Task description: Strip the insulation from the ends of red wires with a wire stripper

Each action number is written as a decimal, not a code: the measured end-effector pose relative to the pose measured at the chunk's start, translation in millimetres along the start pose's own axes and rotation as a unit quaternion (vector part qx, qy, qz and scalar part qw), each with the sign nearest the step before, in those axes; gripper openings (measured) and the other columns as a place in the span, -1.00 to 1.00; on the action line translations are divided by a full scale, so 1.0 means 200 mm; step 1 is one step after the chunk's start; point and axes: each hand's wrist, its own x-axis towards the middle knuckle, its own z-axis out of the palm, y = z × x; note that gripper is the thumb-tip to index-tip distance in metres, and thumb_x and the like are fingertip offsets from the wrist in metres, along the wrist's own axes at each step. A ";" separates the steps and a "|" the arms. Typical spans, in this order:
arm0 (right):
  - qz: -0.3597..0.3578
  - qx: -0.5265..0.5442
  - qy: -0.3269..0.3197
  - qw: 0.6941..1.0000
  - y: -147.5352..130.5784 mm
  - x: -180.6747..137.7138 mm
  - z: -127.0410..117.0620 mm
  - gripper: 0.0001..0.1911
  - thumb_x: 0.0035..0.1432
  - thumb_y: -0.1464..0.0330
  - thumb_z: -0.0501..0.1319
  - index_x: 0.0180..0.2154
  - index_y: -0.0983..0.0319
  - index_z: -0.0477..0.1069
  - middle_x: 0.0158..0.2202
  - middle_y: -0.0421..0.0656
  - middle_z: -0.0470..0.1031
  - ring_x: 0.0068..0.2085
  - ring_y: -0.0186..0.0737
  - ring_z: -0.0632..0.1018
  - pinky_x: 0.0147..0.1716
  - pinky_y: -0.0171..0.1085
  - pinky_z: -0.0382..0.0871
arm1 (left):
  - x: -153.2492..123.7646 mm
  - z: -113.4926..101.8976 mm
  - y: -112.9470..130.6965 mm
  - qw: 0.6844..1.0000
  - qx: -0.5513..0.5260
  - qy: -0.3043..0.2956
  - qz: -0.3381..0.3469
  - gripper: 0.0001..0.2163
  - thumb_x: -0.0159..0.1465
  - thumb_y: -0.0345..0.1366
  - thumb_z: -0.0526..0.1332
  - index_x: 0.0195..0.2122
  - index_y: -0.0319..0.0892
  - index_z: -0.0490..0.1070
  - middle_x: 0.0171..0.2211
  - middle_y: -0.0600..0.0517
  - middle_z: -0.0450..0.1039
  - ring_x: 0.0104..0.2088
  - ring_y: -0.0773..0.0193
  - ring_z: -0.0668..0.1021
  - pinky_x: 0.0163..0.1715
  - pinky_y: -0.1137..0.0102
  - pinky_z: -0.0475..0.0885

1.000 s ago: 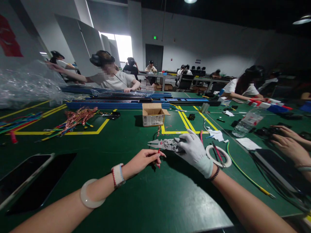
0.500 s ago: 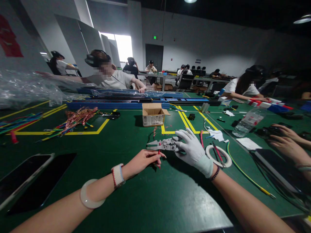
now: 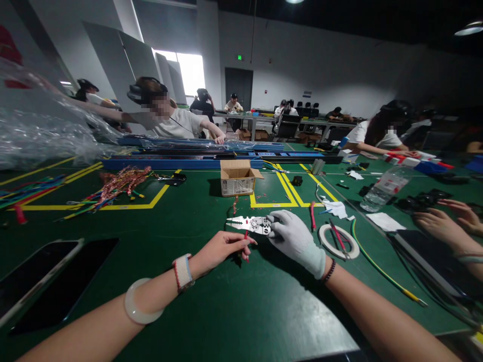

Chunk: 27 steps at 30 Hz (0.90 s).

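A short red wire (image 3: 246, 246) is pinched between the fingertips of my bare left hand (image 3: 230, 245). My right hand (image 3: 292, 236), in a pale glove, is closed around the handles of wire strippers (image 3: 249, 224). Their silvery jaws point left, just above my left fingers; a small red bit shows at the jaws. I cannot tell whether the tool touches the wire. Beyond them stands an open cardboard box (image 3: 237, 185), with copper strands (image 3: 236, 203) in front of it. Another red wire piece (image 3: 313, 217) lies right of my glove.
Right of me lie a tape roll (image 3: 324, 237), a green-yellow cable (image 3: 381, 273), a plastic bottle (image 3: 387, 188) and a neighbour's hands (image 3: 441, 226). Left are two dark phone-like slabs (image 3: 71, 281) and a copper wire heap (image 3: 124, 186). Blue rails (image 3: 181, 163) run across behind; a person there handles plastic film (image 3: 68, 130).
My gloved fingers have closed in on the strippers' handles, and that hand has shifted slightly left. My left hand is nearly still. The person opposite has raised the plastic film.
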 end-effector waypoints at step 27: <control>0.079 0.020 -0.051 0.995 -0.08 -0.01 -0.03 -0.85 0.12 0.28 0.20 -0.40 0.20 0.49 -0.25 -0.12 0.51 -0.30 -0.22 0.47 -0.31 -0.26 0.33 | 0.00 0.01 -0.01 1.000 0.002 0.006 0.027 -0.72 0.25 -0.15 0.22 -0.20 -0.28 0.53 -0.35 -0.04 0.53 -0.32 0.23 0.55 -0.25 0.33 0.43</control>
